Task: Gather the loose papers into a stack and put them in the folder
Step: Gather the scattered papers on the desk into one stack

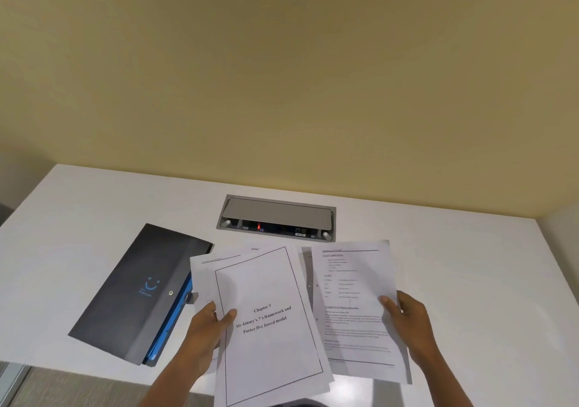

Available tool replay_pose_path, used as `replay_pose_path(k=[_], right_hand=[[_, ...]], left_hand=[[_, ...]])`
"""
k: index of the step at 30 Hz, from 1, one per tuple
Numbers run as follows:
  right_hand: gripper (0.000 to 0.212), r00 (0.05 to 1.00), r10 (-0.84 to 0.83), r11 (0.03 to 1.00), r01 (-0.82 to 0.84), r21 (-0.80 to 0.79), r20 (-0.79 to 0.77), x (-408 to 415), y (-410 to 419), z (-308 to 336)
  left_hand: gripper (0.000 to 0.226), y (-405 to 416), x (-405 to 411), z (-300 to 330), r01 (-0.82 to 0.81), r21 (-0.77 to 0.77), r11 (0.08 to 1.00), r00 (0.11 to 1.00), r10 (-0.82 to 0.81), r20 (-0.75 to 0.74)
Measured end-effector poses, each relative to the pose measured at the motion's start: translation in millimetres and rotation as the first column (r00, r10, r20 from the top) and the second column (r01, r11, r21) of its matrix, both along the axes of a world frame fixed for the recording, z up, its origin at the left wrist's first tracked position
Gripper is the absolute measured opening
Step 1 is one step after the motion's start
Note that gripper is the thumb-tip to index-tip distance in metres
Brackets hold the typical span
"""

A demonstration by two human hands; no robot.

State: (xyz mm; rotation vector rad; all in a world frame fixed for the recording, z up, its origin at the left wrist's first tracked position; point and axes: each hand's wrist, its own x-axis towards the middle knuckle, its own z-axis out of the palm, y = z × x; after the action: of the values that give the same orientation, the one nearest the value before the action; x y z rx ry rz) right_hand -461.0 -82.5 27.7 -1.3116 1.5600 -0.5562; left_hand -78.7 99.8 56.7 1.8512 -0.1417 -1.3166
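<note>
A dark grey folder (pixel 134 290) with a blue smiley mark, a snap button and a blue inner edge lies shut on the white table (pixel 454 265), to the left. My left hand (pixel 203 331) grips a fanned bunch of white papers (pixel 269 322) by its left edge; the top sheet is a bordered title page reading "Chapter 3". My right hand (pixel 407 322) holds a separate printed sheet (pixel 354 306) by its right edge, lifted and beside the bunch. The lower corners of the papers hang past the table's front edge.
A grey recessed power box (pixel 275 218) with a raised flap and a red light sits in the table behind the papers. A yellow wall rises behind the table. The table's front edge runs just under my hands.
</note>
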Motion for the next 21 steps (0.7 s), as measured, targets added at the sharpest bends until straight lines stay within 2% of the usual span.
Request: replay_pose_path(k=[5, 8, 9, 11, 12, 17, 21], right_hand=[[0.017, 0.973, 0.032, 0.996, -0.049, 0.069, 0.229, 22, 1, 21], [0.046, 0.946, 0.098, 0.978, -0.149, 0.148, 0.309, 42, 9, 17], [0.045, 0.937, 0.103, 0.971, -0.167, 0.169, 0.335, 51, 12, 17], [0.027, 0.916, 0.111, 0.954, -0.207, 0.216, 0.386, 69, 19, 16], [0.025, 0.908, 0.121, 0.943, -0.231, 0.238, 0.402, 77, 23, 16], [0.029, 0.879, 0.186, 0.884, -0.344, 0.315, 0.439, 105, 37, 12], [0.032, 0.855, 0.142, 0.834, -0.375, 0.405, 0.499, 117, 41, 12]], left_hand=[[0.022, -8, 2, -1, 0.036, -0.016, 0.999, 0.999, -0.037, -0.016], [0.024, -11, 2, -3, 0.082, -0.012, 0.997, 0.997, -0.082, -0.004], [0.026, -11, 2, -3, 0.097, -0.015, 0.995, 0.995, -0.097, 0.003], [0.027, -11, -1, 0, 0.117, -0.032, 0.993, 0.993, -0.117, -0.004], [0.026, -11, -2, 1, 0.123, -0.038, 0.992, 0.992, -0.124, -0.012], [0.024, -8, -4, 4, 0.160, -0.020, 0.987, 0.986, -0.161, -0.046], [0.028, -2, 0, 4, 0.191, -0.011, 0.981, 0.979, -0.192, -0.073]])
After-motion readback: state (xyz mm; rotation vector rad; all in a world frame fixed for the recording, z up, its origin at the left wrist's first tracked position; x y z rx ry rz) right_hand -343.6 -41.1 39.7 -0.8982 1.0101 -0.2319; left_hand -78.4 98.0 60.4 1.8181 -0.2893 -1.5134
